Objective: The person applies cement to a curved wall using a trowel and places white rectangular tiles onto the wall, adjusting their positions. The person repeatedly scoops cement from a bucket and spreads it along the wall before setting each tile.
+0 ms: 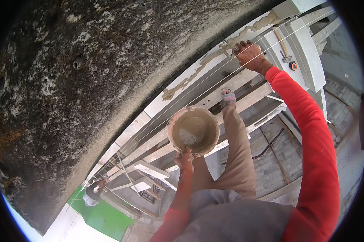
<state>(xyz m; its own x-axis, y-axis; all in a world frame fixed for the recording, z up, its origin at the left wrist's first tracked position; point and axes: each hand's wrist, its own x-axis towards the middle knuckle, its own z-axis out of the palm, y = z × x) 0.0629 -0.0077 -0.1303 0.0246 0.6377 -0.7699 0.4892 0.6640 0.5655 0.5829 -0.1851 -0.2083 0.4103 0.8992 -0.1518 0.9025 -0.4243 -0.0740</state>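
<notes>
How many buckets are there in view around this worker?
1: a round, mortar-smeared, pinkish-orange bucket, in front of the person, its near rim gripped by the left hand. Others may be hidden beneath the pale wooden planks.

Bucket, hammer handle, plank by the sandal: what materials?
Bucket: probably plastic, smooth; thin reddish wall under greyish smears. Hammer handle: likely wood, smooth, by its tan colour. Plank: looks like rough wood, pale with darker stains; grain too fine to confirm.

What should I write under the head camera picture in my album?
A bucket of brownish paste in the left hand, the right hand at a bumpy paste strip.
</notes>
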